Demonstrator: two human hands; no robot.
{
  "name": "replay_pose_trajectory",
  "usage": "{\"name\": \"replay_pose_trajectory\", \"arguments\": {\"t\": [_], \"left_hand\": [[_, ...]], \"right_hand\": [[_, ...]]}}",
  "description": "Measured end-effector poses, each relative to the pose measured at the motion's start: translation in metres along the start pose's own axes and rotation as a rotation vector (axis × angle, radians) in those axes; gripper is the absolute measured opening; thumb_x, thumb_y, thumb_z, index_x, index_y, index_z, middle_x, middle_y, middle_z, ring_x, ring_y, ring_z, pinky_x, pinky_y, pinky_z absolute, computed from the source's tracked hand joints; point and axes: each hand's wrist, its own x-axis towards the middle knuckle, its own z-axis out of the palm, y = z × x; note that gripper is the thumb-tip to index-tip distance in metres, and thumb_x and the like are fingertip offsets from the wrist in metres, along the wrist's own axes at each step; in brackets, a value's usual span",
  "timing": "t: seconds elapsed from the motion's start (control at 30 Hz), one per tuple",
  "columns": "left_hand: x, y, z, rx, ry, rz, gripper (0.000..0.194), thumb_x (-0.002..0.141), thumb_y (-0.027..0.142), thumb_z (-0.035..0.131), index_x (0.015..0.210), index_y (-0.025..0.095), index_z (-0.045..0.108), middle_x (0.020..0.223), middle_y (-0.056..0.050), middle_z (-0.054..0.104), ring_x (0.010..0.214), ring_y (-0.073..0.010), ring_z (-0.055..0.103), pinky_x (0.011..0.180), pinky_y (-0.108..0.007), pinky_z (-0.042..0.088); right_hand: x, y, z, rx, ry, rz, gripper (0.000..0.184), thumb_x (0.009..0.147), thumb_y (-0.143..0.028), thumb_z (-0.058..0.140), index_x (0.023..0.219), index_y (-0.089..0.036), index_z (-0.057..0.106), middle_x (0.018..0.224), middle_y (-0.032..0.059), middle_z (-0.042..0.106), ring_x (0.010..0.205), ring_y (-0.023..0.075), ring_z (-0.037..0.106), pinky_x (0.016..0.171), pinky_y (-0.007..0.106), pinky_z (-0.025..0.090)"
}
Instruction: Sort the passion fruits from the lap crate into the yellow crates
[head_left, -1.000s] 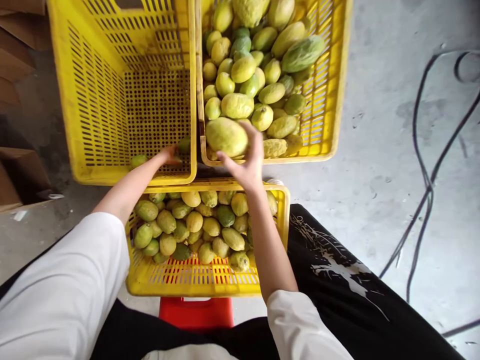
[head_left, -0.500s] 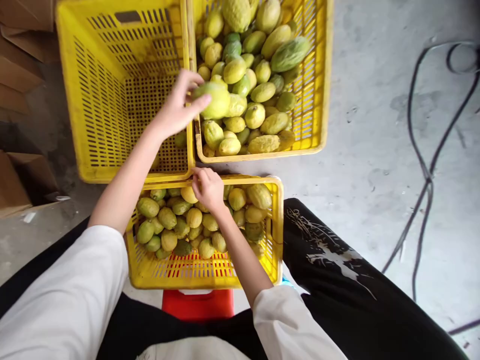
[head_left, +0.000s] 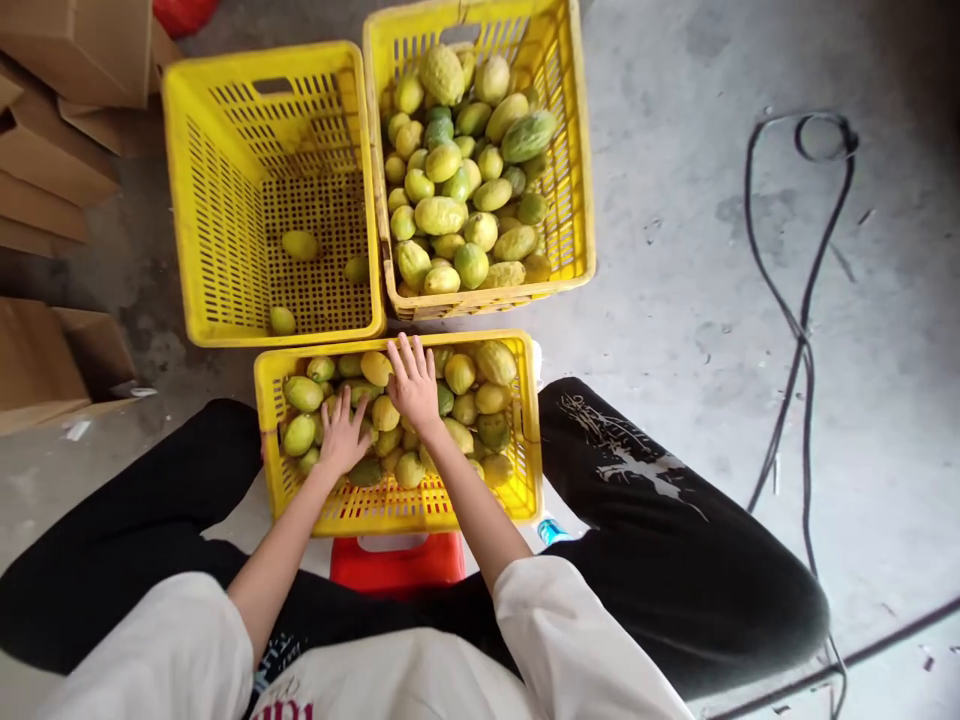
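Yellow-green oval fruits (head_left: 409, 470) lie piled in the near yellow crate (head_left: 337, 522). My left hand (head_left: 343, 437) rests on the left part of this pile with its fingers spread, apparently gripping nothing. Just right of it, my right hand (head_left: 415, 385) lies open over the same fruits, fingertips close to the crate's far rim. Beyond, the far right crate (head_left: 587, 200) holds a big heap of similar fruits (head_left: 441, 215), some greener and longer. In the far left crate (head_left: 176, 200), three fruits are visible, one a yellow fruit (head_left: 300, 245) near the middle of its floor.
Cardboard boxes (head_left: 67, 60) are stacked at the left. Under the near crate shows a red stool-like object (head_left: 397, 565). A black cable (head_left: 802, 340) loops across the grey floor (head_left: 660, 290) on the right. My knees flank the near crate.
My left hand has let go of the large fruit it held by the far right crate and come back to the near crate. My right hand's curled fingers have spread out.
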Motion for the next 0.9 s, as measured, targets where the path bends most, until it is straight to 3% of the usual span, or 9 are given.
{"name": "replay_pose_trajectory", "arguments": {"t": [0.1, 0.23, 0.33, 0.43, 0.53, 0.63, 0.77, 0.9], "left_hand": [[-0.014, -0.004, 0.017, 0.087, -0.049, 0.023, 0.084, 0.11, 0.039, 0.068, 0.191, 0.025, 0.051, 0.204, -0.021, 0.033, 0.192, -0.0532, 0.026, 0.154, -0.084, 0.018], [-0.004, -0.012, 0.002, 0.102, -0.028, 0.022, 0.082, 0.11, 0.035, 0.069, 0.19, 0.025, 0.053, 0.201, -0.024, 0.039, 0.189, -0.0557, 0.029, 0.148, -0.079, 0.034], [0.003, -0.016, -0.009, 0.088, -0.021, -0.02, 0.082, 0.109, 0.027, 0.066, 0.189, 0.02, 0.05, 0.195, -0.028, 0.047, 0.184, -0.0509, 0.041, 0.146, -0.07, 0.043], [0.006, -0.016, -0.015, 0.09, -0.037, -0.048, 0.09, 0.101, 0.019, 0.07, 0.187, 0.007, 0.044, 0.192, -0.034, 0.047, 0.18, -0.0485, 0.046, 0.146, -0.063, 0.046], [0.006, -0.014, -0.018, 0.125, -0.07, -0.038, 0.092, 0.09, 0.008, 0.069, 0.179, 0.005, 0.047, 0.194, -0.036, 0.043, 0.18, -0.0486, 0.044, 0.142, -0.062, 0.048], [0.008, -0.014, -0.023, 0.15, -0.086, -0.041, 0.089, 0.081, 0.004, 0.071, 0.168, 0.009, 0.054, 0.187, -0.037, 0.05, 0.176, -0.0524, 0.046, 0.136, -0.066, 0.053], [0.004, -0.017, -0.024, 0.125, -0.068, -0.034, 0.088, 0.077, 0.013, 0.084, 0.161, 0.017, 0.057, 0.174, -0.033, 0.063, 0.169, -0.0569, 0.051, 0.133, -0.068, 0.054], [-0.022, -0.02, -0.011, -0.101, -0.04, -0.084, 0.089, 0.07, 0.025, 0.099, 0.15, 0.022, 0.058, 0.162, -0.025, 0.068, 0.157, -0.0536, 0.064, 0.135, -0.065, 0.054]], "right_hand": [[-0.041, 0.012, 0.014, -0.015, -0.133, 0.052, 0.066, 0.122, -0.022, 0.051, 0.186, -0.019, 0.061, 0.202, 0.0183, 0.038, 0.188, 0.0409, 0.039, 0.152, 0.07, 0.03], [-0.082, 0.027, 0.02, -0.071, -0.234, 0.053, 0.066, 0.122, -0.026, 0.048, 0.184, -0.005, 0.059, 0.199, 0.0275, 0.039, 0.187, 0.0469, 0.037, 0.149, 0.083, 0.027], [-0.1, 0.035, 0.014, -0.121, -0.263, 0.018, 0.068, 0.12, -0.023, 0.049, 0.184, -0.004, 0.058, 0.198, 0.0282, 0.042, 0.187, 0.0489, 0.035, 0.144, 0.087, 0.032], [-0.115, 0.042, 0.005, -0.155, -0.25, 0.061, 0.066, 0.12, -0.028, 0.052, 0.182, -0.009, 0.063, 0.2, 0.0245, 0.039, 0.185, 0.052, 0.037, 0.14, 0.082, 0.043], [-0.127, 0.041, 0.002, -0.144, -0.23, 0.165, 0.064, 0.122, -0.033, 0.055, 0.181, -0.011, 0.066, 0.2, 0.0255, 0.039, 0.182, 0.0521, 0.039, 0.132, 0.067, 0.055], [-0.132, 0.03, 0.004, -0.124, -0.222, 0.304, 0.065, 0.123, -0.035, 0.057, 0.184, -0.013, 0.062, 0.195, 0.0289, 0.046, 0.175, 0.0512, 0.045, 0.129, 0.062, 0.056], [-0.128, 0.016, 0.002, -0.083, -0.212, 0.51, 0.063, 0.122, -0.038, 0.067, 0.182, -0.02, 0.064, 0.191, 0.031, 0.048, 0.156, 0.0518, 0.062, 0.122, 0.061, 0.057], [-0.124, 0.029, -0.003, 0.154, -0.14, 0.578, 0.051, 0.115, -0.026, 0.078, 0.166, -0.02, 0.076, 0.173, 0.0313, 0.06, 0.153, 0.0504, 0.064, 0.128, 0.063, 0.053]]}}
